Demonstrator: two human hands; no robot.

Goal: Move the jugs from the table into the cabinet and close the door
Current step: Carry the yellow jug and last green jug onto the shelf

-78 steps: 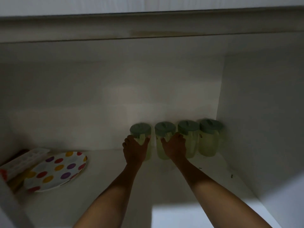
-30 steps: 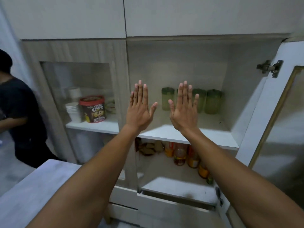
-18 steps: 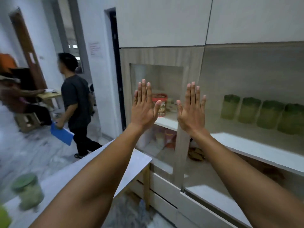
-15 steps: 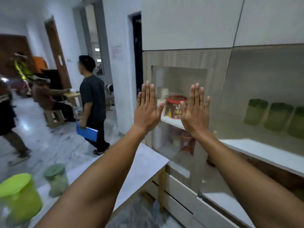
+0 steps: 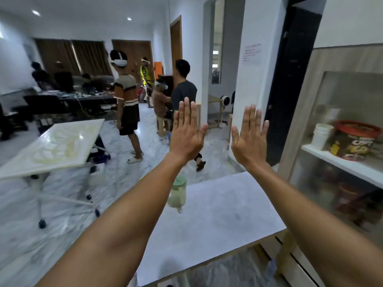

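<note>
Nearest, two bare forearms reach up from the bottom edge, and both hands are raised flat with the backs toward the camera: the left hand (image 5: 186,133) and the right hand (image 5: 249,139) each have fingers straight and together, thumbs angled inward, holding nothing. Below and between the forearms lies the grey table (image 5: 217,214), its top bare but for one jug (image 5: 177,192), which stands upright at the far left edge, partly hidden behind the left forearm. The jug has a pale green lid and a clear body with a yellowish tint; whether that tint is liquid or the plastic itself cannot be told. It looks like light, stiff plastic, smooth enough to slip in a loose grip, so a firm wrap around the body or a hold on a side handle, if it has one, would serve best; if filled, it would want carrying level. At the right stands the cabinet (image 5: 306,112), its glass-fronted section showing a shelf with a white cup stack (image 5: 321,136) and a red-lidded tub (image 5: 355,141). Further left is a second, pale-topped table (image 5: 56,146) on wheels, and beyond it several people stand and sit in the room.
</note>
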